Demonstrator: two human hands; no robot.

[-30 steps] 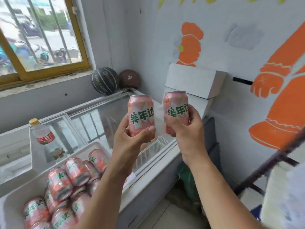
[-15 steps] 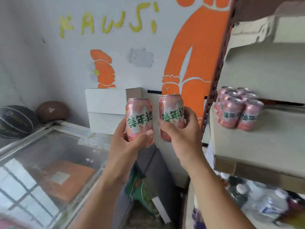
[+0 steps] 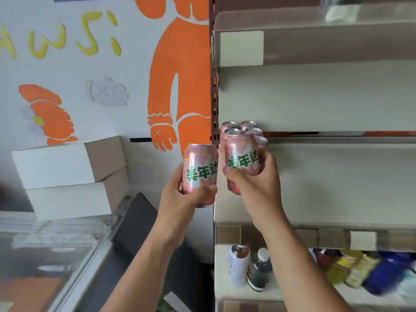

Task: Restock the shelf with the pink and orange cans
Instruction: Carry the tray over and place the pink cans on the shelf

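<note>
My left hand (image 3: 184, 197) grips an upright pink can (image 3: 199, 170) with green lettering, just left of the shelf's upright post. My right hand (image 3: 256, 183) holds a second pink can (image 3: 242, 158) upright over the front left of the middle shelf board (image 3: 337, 183). Behind that can, several pink cans (image 3: 249, 129) stand grouped at the shelf's back left corner, partly hidden by the held can.
The perforated shelf post (image 3: 215, 97) stands between my two hands. Bottles (image 3: 258, 269) and blurred packets fill the lower shelf. Two stacked white boxes (image 3: 69, 176) sit left by the painted wall, and a glass-topped freezer (image 3: 45, 262) lies at lower left.
The view has swung right, from the freezer and its tub of cans to the shelf. Both hands carried their cans along, and the right can now sits over the shelf board.
</note>
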